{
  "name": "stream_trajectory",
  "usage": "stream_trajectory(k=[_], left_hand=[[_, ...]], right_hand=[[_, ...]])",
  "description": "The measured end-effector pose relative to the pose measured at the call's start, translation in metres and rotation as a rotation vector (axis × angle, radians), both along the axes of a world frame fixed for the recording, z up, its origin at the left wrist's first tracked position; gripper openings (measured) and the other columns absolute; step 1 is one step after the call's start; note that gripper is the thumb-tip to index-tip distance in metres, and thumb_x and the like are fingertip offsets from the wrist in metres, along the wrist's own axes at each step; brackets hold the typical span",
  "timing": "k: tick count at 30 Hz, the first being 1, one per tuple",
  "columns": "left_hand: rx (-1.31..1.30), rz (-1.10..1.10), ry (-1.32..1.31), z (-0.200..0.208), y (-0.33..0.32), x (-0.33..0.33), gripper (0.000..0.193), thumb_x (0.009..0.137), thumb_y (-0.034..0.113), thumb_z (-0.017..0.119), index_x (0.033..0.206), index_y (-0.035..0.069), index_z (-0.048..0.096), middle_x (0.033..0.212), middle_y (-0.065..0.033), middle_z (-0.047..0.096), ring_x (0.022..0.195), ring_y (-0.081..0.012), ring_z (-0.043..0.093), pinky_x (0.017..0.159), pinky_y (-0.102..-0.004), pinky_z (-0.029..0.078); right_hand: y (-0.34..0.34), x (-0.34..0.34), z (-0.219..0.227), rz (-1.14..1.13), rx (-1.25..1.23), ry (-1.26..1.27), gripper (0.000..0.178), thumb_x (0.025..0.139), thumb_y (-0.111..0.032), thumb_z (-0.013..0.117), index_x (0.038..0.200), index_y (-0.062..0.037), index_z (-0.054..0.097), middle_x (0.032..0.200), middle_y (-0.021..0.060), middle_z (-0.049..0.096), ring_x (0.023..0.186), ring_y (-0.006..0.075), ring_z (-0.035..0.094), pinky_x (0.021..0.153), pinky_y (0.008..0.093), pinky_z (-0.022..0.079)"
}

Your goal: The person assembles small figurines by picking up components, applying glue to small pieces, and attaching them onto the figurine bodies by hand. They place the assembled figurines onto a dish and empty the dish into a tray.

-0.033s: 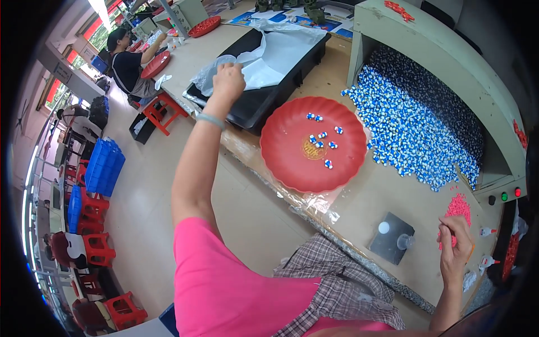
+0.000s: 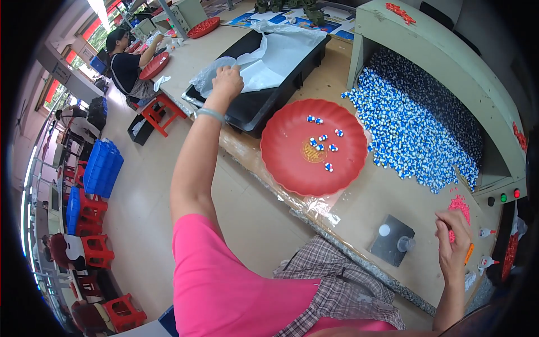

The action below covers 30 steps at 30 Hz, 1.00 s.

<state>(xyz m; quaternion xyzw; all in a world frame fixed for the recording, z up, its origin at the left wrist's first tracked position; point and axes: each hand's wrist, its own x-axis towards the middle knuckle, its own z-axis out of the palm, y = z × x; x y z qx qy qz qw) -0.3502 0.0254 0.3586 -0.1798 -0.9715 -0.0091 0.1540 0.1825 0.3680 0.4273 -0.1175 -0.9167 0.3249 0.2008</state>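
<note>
My left hand (image 2: pixel 227 83) is over the near left end of a black tray (image 2: pixel 252 109), beside its white translucent plastic liner (image 2: pixel 281 59). Its fingers are bent downward and closed; what they grip is hidden. My right hand (image 2: pixel 453 238) hovers at the right over a patch of small pink pieces (image 2: pixel 459 203). Its thumb and fingers curl together, and I cannot make out anything between them. Between the hands sits a red scalloped plate (image 2: pixel 281 163) with several small blue-and-white capsule-like pieces (image 2: pixel 329 167) on it.
A large heap of blue-and-white pieces (image 2: pixel 415 135) spills from a pale arched housing (image 2: pixel 387 19). Near the table edge lies a dark square plate (image 2: pixel 387 253) with round clear parts. Small bottles (image 2: pixel 487 262) and an orange strip (image 2: pixel 469 254) are at right. A co-worker (image 2: pixel 126 64) sits far left.
My left hand has dipped slightly, and a clear round shape by its fingertips no longer shows. My right hand has shifted a little up and left.
</note>
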Motion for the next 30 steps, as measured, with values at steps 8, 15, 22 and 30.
stream_trajectory(k=[8,15,22,30], left_hand=[[0.045,0.120,-0.350,-0.065,0.022,-0.083,0.057,0.088,0.011,0.048,0.144,0.013,0.038,0.140,-0.0178,0.051,0.135,-0.0410,0.040,0.107,-0.0644,0.030],[-0.091,-0.250,-0.629,-0.007,-0.006,-0.019,0.054,0.074,0.011,0.077,0.126,0.013,0.062,0.110,-0.0180,0.068,0.106,-0.0336,0.064,0.095,-0.0408,0.049],[-0.260,-0.444,-0.674,-0.010,-0.028,0.007,0.049,0.076,0.010,0.069,0.123,0.022,0.067,0.133,-0.0155,0.056,0.122,-0.0315,0.055,0.103,-0.0370,0.043],[-0.369,-0.332,-0.774,0.018,-0.021,0.032,0.030,0.087,0.019,0.062,0.115,0.012,0.071,0.120,-0.0123,0.066,0.116,-0.0292,0.059,0.101,-0.0346,0.044]], right_hand=[[0.003,-0.155,-0.052,0.128,-0.072,-0.340,0.030,0.088,-0.010,0.067,0.111,0.0061,0.061,0.090,0.0153,0.068,0.075,0.0209,0.066,0.063,0.0312,0.052],[-0.017,-0.213,-0.092,0.069,-0.612,-0.615,0.031,0.093,-0.019,0.064,0.110,0.0066,0.057,0.081,0.0161,0.069,0.057,0.0173,0.067,0.044,0.0258,0.052],[-0.027,-0.219,-0.098,0.030,-0.867,-0.592,0.024,0.090,-0.007,0.059,0.110,0.0052,0.058,0.086,0.0138,0.069,0.060,0.0184,0.068,0.045,0.0253,0.055],[0.013,-0.169,-0.005,-0.053,-0.699,-0.521,0.022,0.083,-0.011,0.055,0.100,-0.0006,0.065,0.079,0.0041,0.068,0.058,0.0090,0.063,0.045,0.0217,0.045]])
